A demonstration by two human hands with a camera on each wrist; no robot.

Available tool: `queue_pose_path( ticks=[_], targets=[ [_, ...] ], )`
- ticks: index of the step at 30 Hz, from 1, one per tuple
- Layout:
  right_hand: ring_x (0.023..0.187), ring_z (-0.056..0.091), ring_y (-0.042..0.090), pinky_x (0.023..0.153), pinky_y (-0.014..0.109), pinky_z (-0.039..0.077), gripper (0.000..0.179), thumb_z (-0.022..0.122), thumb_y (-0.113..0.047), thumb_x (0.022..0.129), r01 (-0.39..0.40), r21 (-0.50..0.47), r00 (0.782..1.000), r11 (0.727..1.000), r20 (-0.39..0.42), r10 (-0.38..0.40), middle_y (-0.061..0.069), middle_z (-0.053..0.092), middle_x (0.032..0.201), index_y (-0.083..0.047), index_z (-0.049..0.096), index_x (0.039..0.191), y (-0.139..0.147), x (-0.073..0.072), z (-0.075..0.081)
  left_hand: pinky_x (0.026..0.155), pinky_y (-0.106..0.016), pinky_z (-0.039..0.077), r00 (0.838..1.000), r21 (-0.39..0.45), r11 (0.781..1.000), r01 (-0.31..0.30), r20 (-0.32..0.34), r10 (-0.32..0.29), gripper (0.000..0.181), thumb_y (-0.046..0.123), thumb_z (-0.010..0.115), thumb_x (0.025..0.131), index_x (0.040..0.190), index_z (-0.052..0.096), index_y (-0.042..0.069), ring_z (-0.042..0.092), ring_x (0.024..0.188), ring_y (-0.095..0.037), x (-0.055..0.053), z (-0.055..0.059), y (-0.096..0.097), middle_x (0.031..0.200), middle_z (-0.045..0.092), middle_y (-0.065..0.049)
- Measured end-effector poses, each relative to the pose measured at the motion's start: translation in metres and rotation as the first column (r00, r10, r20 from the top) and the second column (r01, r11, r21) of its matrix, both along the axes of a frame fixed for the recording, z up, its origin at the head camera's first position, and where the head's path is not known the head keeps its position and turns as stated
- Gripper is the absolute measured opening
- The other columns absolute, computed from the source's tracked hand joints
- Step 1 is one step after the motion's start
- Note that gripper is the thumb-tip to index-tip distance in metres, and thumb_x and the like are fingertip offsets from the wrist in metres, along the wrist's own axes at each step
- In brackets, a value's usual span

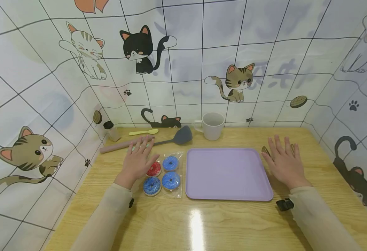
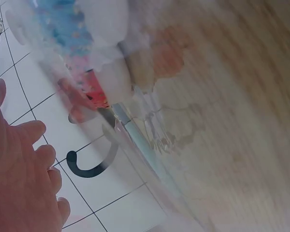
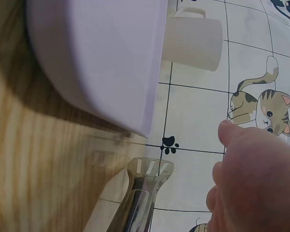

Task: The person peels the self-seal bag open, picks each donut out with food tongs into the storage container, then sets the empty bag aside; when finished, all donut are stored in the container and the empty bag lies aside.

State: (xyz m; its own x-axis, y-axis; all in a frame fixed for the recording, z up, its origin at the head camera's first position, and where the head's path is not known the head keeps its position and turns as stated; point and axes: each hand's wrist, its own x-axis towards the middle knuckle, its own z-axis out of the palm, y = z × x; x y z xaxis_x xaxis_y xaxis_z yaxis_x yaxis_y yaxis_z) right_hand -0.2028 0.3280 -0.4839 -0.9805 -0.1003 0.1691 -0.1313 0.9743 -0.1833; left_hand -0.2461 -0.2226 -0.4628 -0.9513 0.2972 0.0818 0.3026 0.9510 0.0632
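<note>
My left hand [image 1: 136, 163], palm down with fingers spread, hovers over the left side of the table. Its fingertips overlap a brown rolling pin [image 1: 114, 146] in the head view, and a light green handle beneath them is mostly hidden. Beside its thumb lie several toy donuts, one red [image 1: 154, 169] and the others blue [image 1: 171, 180], in clear plastic wrap. My right hand [image 1: 285, 166] is likewise spread, over metal tongs [image 3: 144, 193] that it largely covers in the head view. Between the hands lies a flat lilac tray [image 1: 227, 174]. Neither hand holds anything.
Along the back stand a black-capped shaker [image 1: 112, 131] and a white mug [image 1: 213, 126]. A yellow spoon [image 1: 143, 132] and a dark grey spatula [image 1: 182, 136] lie between them. Cat-patterned cloth walls [image 1: 183, 87] border the wooden table [image 1: 233, 223].
</note>
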Motion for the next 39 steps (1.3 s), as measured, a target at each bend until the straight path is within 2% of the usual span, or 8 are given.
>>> queue_pose_path(
  ticks=[7,14,18,26,30,33,35,39],
  targets=[
    [0.156,-0.022,0.043,0.122,0.064,-0.021,0.074,0.027,-0.054,0.111,0.012,-0.022,1.0,1.0,-0.008,-0.012,0.013,-0.011,0.172,-0.015,-0.001,0.167,0.002,0.003,0.0,0.129,-0.06,-0.001,1.0,0.016,1.0,0.011,-0.012,-0.011,0.079,0.068,0.024,0.106,0.167,0.016,0.019,0.004,0.162,-0.035,-0.002,-0.002,-0.001,0.175,0.008,-0.009],
    [0.155,-0.022,0.045,0.123,0.067,-0.013,0.074,0.026,-0.053,0.111,0.002,-0.039,1.0,0.999,0.009,-0.002,0.016,-0.012,0.172,-0.012,0.0,0.167,0.001,0.004,0.0,0.129,-0.058,-0.004,1.0,0.011,1.0,-0.004,0.002,0.004,0.08,0.069,0.025,0.105,0.168,0.008,0.022,0.001,0.162,-0.033,-0.002,-0.006,-0.003,0.175,-0.001,-0.003],
    [0.155,-0.022,0.046,0.123,0.067,-0.013,0.074,0.028,-0.052,0.111,-0.006,-0.022,1.0,1.0,0.007,0.006,0.015,-0.012,0.172,-0.012,-0.001,0.167,0.002,0.004,0.0,0.129,-0.057,-0.005,1.0,-0.004,1.0,0.005,0.008,-0.005,0.078,0.068,0.024,0.106,0.167,0.006,0.024,-0.003,0.162,-0.031,-0.002,-0.005,-0.001,0.175,-0.003,-0.002],
    [0.158,-0.015,0.045,0.124,0.068,-0.009,0.073,0.036,-0.051,0.11,-0.045,0.048,0.999,0.998,-0.027,0.047,0.017,0.001,0.173,-0.008,0.015,0.166,-0.012,0.004,-0.008,0.128,-0.062,0.006,0.998,0.009,0.999,0.042,-0.041,-0.042,0.076,0.06,0.038,0.106,0.167,0.02,0.018,0.009,0.161,-0.037,0.002,-0.005,-0.003,0.173,0.015,-0.012],
    [0.159,0.002,0.047,0.127,0.063,-0.005,0.071,0.047,-0.046,0.108,-0.109,0.036,0.991,0.993,-0.077,0.111,0.02,0.012,0.172,-0.006,0.027,0.164,-0.033,0.008,-0.009,0.129,-0.061,0.008,0.998,0.004,0.999,0.046,-0.038,-0.046,0.076,0.056,0.045,0.106,0.165,0.026,0.012,0.012,0.161,-0.037,0.007,-0.004,-0.012,0.173,0.016,-0.014],
    [0.154,0.022,0.05,0.127,0.063,0.009,0.068,0.058,-0.04,0.104,-0.163,0.045,0.978,0.986,-0.121,0.167,0.025,0.021,0.169,-0.003,0.039,0.158,-0.053,0.01,-0.009,0.129,-0.06,0.01,0.999,0.021,0.999,0.036,-0.033,-0.035,0.075,0.05,0.052,0.105,0.162,0.032,0.007,0.017,0.159,-0.039,0.014,-0.003,-0.021,0.171,0.019,-0.018],
    [0.15,0.033,0.049,0.125,0.065,0.019,0.066,0.064,-0.037,0.101,-0.193,0.045,0.969,0.98,-0.149,0.198,0.027,0.029,0.166,-0.002,0.046,0.154,-0.067,0.011,-0.009,0.128,-0.06,0.014,0.999,0.051,0.998,0.028,-0.031,-0.027,0.073,0.046,0.057,0.104,0.16,0.036,0.005,0.024,0.157,-0.041,0.017,-0.003,-0.027,0.169,0.026,-0.021],
    [0.136,0.054,0.044,0.116,0.066,0.036,0.061,0.07,-0.034,0.097,-0.249,0.026,0.949,0.968,-0.193,0.249,0.025,0.046,0.157,-0.004,0.054,0.148,-0.092,0.01,-0.005,0.118,-0.06,0.037,0.999,0.119,0.992,0.033,-0.036,-0.029,0.067,0.035,0.063,0.102,0.156,0.041,0.003,0.041,0.147,-0.044,0.021,-0.005,-0.039,0.161,0.039,-0.024]
  ],
)
